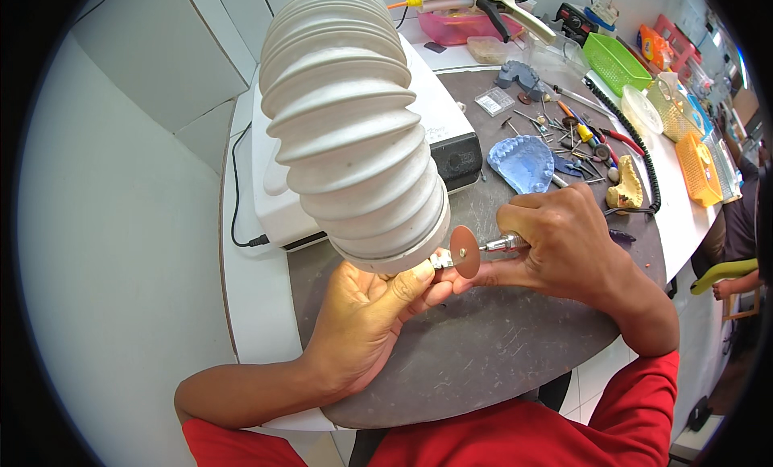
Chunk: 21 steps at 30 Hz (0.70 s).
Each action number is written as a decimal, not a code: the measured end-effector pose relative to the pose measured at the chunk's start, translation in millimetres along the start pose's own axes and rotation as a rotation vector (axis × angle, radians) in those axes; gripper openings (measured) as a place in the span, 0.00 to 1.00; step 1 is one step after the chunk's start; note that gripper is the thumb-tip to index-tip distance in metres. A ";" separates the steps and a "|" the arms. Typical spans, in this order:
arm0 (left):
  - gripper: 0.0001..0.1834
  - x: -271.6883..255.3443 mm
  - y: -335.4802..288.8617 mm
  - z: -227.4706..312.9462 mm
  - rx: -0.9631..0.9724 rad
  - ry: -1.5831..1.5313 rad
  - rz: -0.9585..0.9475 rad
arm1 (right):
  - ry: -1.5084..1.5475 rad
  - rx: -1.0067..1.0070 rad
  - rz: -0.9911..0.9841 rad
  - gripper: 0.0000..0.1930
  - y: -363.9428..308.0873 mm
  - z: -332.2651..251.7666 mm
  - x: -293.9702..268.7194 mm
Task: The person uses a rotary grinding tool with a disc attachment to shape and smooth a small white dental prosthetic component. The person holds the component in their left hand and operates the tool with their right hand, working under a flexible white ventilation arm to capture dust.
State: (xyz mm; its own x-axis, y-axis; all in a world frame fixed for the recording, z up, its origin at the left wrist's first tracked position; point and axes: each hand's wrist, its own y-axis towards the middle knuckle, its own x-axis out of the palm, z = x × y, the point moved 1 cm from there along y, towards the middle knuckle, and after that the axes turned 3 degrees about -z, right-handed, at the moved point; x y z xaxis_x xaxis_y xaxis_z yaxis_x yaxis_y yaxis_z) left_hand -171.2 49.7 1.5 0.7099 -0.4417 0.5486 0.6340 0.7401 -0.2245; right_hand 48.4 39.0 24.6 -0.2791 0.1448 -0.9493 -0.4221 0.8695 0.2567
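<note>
- While my left hand (362,314) pinched a small pale piece (442,258) between thumb and fingers, right by the mouth of a ribbed white hose (354,161), my right hand (564,245) gripped a metal rotary handpiece (505,243).
- Its brown disc (465,253) stood upright just beside the piece, so bringing disc to piece seemed the step in hand; whether they touched, I couldn't quite tell.
- Next, I judged, the move called for steadied fingers and light pressure, clear of my thumb.
- Beyond, a blue mould (519,163) lay on the desk (483,370).
</note>
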 end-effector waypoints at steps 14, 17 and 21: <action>0.10 -2.5 0.4 0.0 0.001 0.000 -0.037 | 0.003 -0.011 0.016 0.37 -0.1 1.0 1.4; 0.10 -1.6 0.3 -0.5 -0.003 0.002 -0.016 | -0.007 -0.014 0.022 0.38 0.3 0.9 1.0; 0.10 -0.5 0.3 0.4 0.004 0.005 -0.014 | -0.005 -0.007 0.013 0.38 0.3 -0.2 0.6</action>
State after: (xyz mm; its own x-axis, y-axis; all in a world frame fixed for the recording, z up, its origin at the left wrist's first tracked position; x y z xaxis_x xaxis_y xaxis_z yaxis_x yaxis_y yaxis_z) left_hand -171.5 50.4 1.5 0.7023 -0.4551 0.5474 0.6430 0.7354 -0.2136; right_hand 47.9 39.1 24.1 -0.2799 0.1581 -0.9469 -0.4243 0.8644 0.2698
